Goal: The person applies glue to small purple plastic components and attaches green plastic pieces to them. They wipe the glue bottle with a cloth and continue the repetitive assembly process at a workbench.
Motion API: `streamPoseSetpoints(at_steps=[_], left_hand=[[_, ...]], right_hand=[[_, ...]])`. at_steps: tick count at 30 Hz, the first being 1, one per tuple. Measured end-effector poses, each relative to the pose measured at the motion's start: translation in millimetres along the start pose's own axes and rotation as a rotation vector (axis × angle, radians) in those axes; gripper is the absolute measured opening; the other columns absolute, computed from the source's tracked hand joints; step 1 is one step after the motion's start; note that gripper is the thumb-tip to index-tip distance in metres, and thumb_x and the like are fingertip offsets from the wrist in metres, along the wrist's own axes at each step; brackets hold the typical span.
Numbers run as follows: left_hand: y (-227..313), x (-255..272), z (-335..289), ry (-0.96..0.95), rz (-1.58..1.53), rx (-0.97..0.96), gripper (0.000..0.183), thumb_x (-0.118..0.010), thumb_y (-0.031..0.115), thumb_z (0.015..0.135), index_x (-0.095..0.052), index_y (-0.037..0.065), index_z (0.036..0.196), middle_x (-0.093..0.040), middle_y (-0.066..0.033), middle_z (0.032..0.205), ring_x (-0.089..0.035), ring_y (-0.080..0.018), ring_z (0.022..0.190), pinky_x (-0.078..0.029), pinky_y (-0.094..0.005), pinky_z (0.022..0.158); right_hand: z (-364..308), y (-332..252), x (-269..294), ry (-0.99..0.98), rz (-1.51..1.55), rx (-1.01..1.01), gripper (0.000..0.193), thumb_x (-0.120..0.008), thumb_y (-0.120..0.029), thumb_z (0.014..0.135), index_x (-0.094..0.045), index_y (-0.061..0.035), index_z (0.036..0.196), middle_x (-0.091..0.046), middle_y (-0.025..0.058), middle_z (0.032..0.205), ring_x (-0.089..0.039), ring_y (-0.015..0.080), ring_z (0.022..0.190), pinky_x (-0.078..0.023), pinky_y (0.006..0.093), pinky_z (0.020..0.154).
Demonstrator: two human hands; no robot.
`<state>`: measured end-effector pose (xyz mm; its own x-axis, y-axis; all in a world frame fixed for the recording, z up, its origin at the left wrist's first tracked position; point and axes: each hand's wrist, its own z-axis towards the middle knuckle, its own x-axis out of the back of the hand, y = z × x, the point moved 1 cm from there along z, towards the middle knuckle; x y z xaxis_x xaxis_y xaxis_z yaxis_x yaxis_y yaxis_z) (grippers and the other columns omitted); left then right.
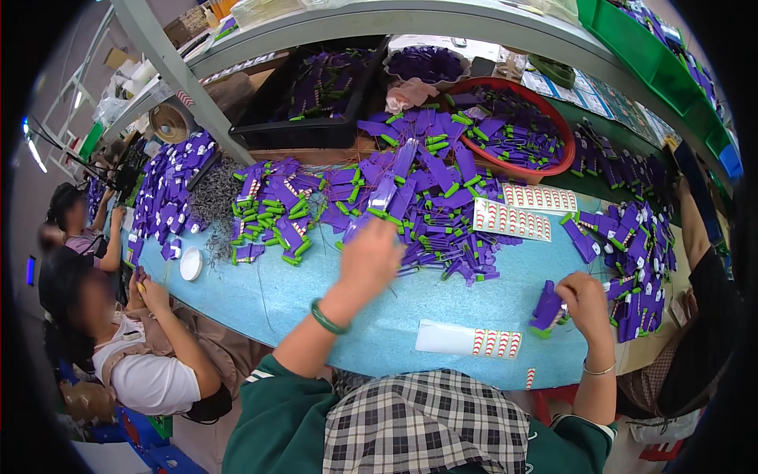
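Note:
My left hand (369,257), blurred and with a green bangle at the wrist, reaches into the middle heap. Its closed fingertips are at the green end of a flat, shiny purple piece (382,194). Over the right side of the table, my right hand (586,302) pinches a purple piece with a green end (546,306), also slightly blurred. Below and between the hands lies a white backing sheet (446,337) with several red-and-white arrow stickers left on it. A loose strip of such stickers (530,378) sits at the near edge.
Purple pieces (639,261) are piled at the right, with more in a red basin (570,150) and a black tray (316,141). Sticker sheets (513,218) rest beside the middle heap. A white round lid (191,264) is at left. Other people sit on both sides. A metal shelf (395,30) spans above.

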<state>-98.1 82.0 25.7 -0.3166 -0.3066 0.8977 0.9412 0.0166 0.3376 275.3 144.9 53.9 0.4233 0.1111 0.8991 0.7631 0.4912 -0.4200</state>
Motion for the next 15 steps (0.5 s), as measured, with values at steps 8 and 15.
streamPoseSetpoints(at_steps=[8,15], left_hand=[[-71,-31,-2,-0.051,0.507,0.126,0.024,-0.062,0.021,0.08,-0.055,0.003,0.095,-0.06,-0.0137,0.089,-0.063,-0.0298,0.078,-0.053,-0.0404,0.059],[-29,-8,-8,-0.07,0.336,0.166,0.025,-0.057,0.019,0.083,-0.05,0.001,0.098,-0.06,-0.0172,0.086,-0.062,-0.0356,0.077,-0.05,-0.0466,0.061]], right_hand=[[-28,-71,-63,-0.036,0.02,0.292,0.026,-0.073,-0.014,0.067,-0.064,-0.0071,0.09,-0.056,0.0074,0.085,-0.054,0.026,0.082,-0.045,0.038,0.072],[-36,-84,-101,-0.015,0.041,0.199,0.02,-0.072,-0.012,0.069,-0.065,-0.0091,0.087,-0.055,0.0038,0.084,-0.054,0.0226,0.083,-0.043,0.0355,0.07]])
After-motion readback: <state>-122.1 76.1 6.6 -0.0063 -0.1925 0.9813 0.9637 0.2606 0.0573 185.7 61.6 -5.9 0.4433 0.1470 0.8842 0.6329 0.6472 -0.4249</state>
